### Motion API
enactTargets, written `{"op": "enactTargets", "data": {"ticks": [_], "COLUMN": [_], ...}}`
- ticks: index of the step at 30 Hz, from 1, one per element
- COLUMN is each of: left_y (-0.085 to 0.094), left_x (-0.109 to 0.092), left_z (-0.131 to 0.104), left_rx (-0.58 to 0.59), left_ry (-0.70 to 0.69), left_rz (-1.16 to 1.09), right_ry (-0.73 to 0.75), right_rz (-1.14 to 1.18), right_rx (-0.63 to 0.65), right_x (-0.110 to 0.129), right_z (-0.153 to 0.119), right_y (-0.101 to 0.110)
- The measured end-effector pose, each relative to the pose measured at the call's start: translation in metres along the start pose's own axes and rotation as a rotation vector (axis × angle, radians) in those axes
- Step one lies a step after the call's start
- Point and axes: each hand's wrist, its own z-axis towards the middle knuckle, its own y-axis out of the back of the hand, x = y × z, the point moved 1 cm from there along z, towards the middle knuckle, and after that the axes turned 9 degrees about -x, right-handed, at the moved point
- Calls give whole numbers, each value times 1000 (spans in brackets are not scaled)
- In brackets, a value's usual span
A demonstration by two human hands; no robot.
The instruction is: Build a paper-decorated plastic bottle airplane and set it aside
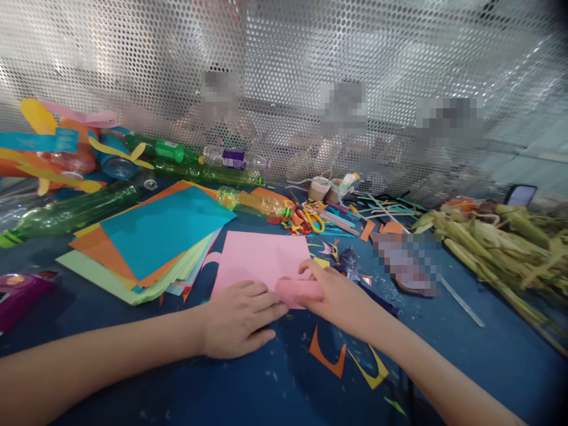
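A pink sheet of paper point(255, 254) lies on the blue table in front of me. My left hand point(244, 316) rests flat across its lower left corner, fingers stretched out. Over the lower right part of the sheet, my right hand point(326, 284) pinches a smaller pink paper piece point(298, 290) with a rounded end. That piece lies against the sheet; the fingers partly hide its right end. Just left of the sheet is a stack of coloured paper with a blue sheet point(166, 228) on top.
Plastic bottles, one a green bottle point(80, 208), lie at the left and back. Scissors with yellow handles point(315, 220) sit among paper scraps. An orange offcut point(327, 355) is near my right forearm. Corn husks point(501, 248) lie at the right. A perforated metal screen point(284, 71) stands behind.
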Motion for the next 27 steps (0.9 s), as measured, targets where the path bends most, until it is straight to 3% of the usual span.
{"op": "enactTargets", "data": {"ticks": [12, 18, 22, 27], "left_y": [2, 5, 13, 31], "left_x": [-1, -1, 0, 6], "left_z": [0, 2, 2, -2], "left_rx": [28, 16, 16, 99], "left_ry": [15, 10, 50, 157], "left_rz": [-8, -3, 22, -14], "right_ry": [105, 118, 137, 145], "right_rz": [-30, -136, -164, -186], "right_rx": [-37, 17, 37, 80], "right_x": [-3, -16, -21, -26], "right_z": [-2, -1, 0, 3], "right_y": [-4, 2, 7, 9]}}
